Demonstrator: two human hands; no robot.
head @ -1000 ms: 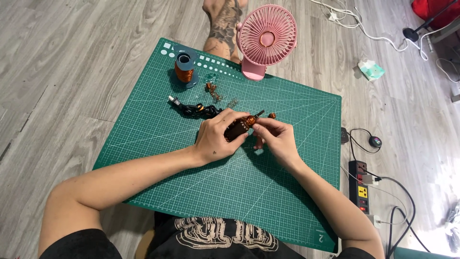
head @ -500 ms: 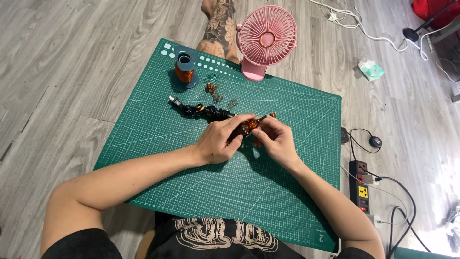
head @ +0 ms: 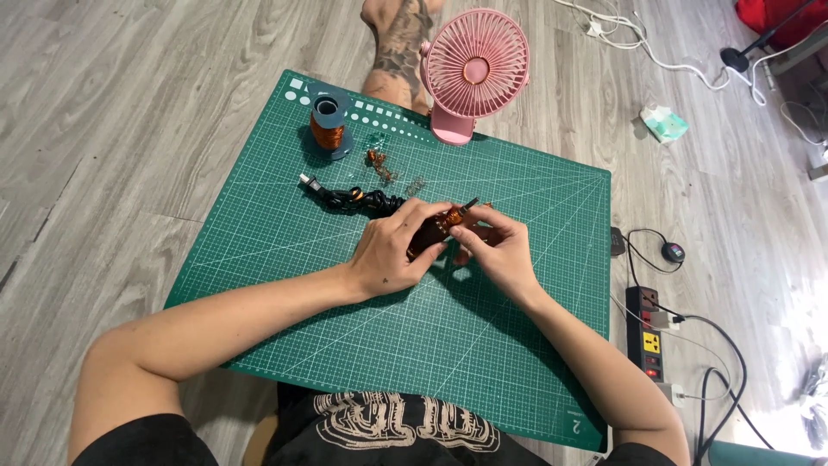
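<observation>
My left hand point(head: 398, 246) grips the dark brown handle of a soldering iron point(head: 435, 229) over the green cutting mat point(head: 285, 259); its thin tip points up and to the right. My right hand point(head: 500, 250) is closed beside the iron's tip, pinching something small that I cannot make out. The iron's black coiled cord point(head: 349, 200) trails left across the mat to a plug.
A spool of copper wire point(head: 328, 129) stands at the mat's far left corner, with small copper parts point(head: 379, 164) near it. A pink desk fan point(head: 470, 73) sits at the far edge beside a tattooed foot point(head: 401, 47). A power strip point(head: 651, 332) and cables lie right.
My hands have stayed together over the mat's middle; the iron has turned slightly in my left hand, its tip now more exposed.
</observation>
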